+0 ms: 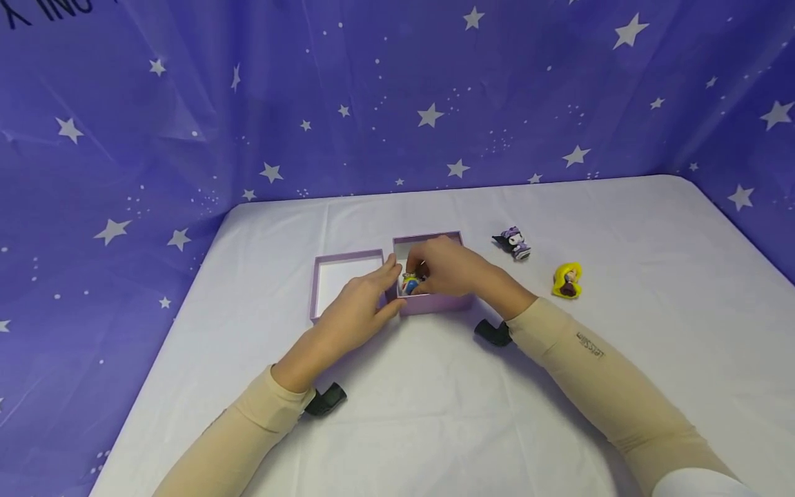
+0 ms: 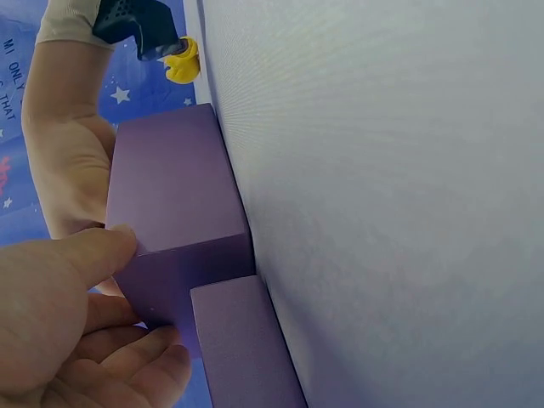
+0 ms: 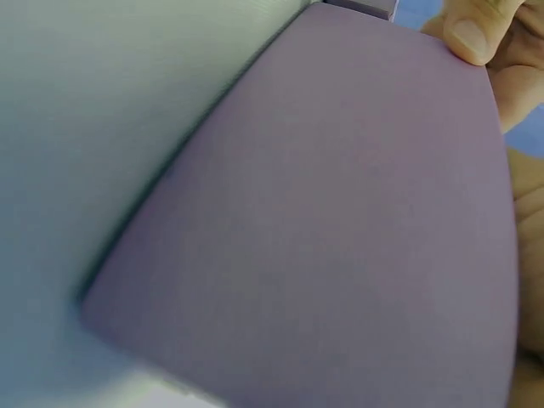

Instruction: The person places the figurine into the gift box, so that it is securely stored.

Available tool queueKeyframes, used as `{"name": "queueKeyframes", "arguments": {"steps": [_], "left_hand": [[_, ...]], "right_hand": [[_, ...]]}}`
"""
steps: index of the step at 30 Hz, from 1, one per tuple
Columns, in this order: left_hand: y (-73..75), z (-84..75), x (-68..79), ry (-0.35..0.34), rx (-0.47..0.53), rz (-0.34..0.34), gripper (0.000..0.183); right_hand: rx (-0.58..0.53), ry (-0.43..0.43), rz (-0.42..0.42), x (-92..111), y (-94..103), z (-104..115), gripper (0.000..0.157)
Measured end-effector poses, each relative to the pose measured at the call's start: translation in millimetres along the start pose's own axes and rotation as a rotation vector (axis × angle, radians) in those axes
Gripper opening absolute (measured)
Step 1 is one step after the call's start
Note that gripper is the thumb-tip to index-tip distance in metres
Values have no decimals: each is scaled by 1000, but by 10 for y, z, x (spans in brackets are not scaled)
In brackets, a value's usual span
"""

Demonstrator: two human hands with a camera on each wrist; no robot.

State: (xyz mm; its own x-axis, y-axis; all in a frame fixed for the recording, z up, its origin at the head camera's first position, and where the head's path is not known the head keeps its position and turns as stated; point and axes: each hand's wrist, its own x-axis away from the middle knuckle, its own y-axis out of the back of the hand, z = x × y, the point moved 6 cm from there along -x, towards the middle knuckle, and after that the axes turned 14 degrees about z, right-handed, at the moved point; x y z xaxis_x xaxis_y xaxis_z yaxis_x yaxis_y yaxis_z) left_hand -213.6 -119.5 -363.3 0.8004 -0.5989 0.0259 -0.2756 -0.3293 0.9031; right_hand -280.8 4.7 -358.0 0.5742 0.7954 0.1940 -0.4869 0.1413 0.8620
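A purple open box point(image 1: 435, 304) stands on the white table, its front wall also filling much of the right wrist view. My left hand point(image 1: 354, 304) holds the box at its front left corner; in the left wrist view the thumb point(image 2: 110, 251) lies on the front edge and the fingers rest against the side wall. Reaching down into the box, my right hand point(image 1: 450, 266) pinches a small blue and yellow figurine point(image 1: 410, 283) near the left inner wall. The hand partly covers the figurine and most of the box's inside.
Left of the box lies its purple lid point(image 1: 314, 290), white inside facing up. To the right are a black and purple figurine point(image 1: 515, 243) and a yellow-haired figurine point(image 1: 567, 281). A purple starry cloth point(image 1: 373, 103) hangs behind the table. Black wrist mounts point(image 1: 327, 400) stick out below both wrists.
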Motion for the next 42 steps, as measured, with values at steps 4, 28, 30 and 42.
{"name": "queueKeyframes", "arguments": {"steps": [4, 28, 30, 42], "left_hand": [[-9, -5, -2, -4, 8, 4, 60], [-6, -25, -1, -3, -2, -8, 58], [-1, -26, 3, -7, -3, -12, 58], [1, -28, 19, -3, -10, -13, 58]], "right_hand": [[-12, -20, 62, -74, -29, 10, 22], [-213, 19, -249, 424, 362, -252, 16], [-230, -24, -328, 565, 458, -392, 20], [-137, -388, -164, 1038, 468, -1185, 62]]}}
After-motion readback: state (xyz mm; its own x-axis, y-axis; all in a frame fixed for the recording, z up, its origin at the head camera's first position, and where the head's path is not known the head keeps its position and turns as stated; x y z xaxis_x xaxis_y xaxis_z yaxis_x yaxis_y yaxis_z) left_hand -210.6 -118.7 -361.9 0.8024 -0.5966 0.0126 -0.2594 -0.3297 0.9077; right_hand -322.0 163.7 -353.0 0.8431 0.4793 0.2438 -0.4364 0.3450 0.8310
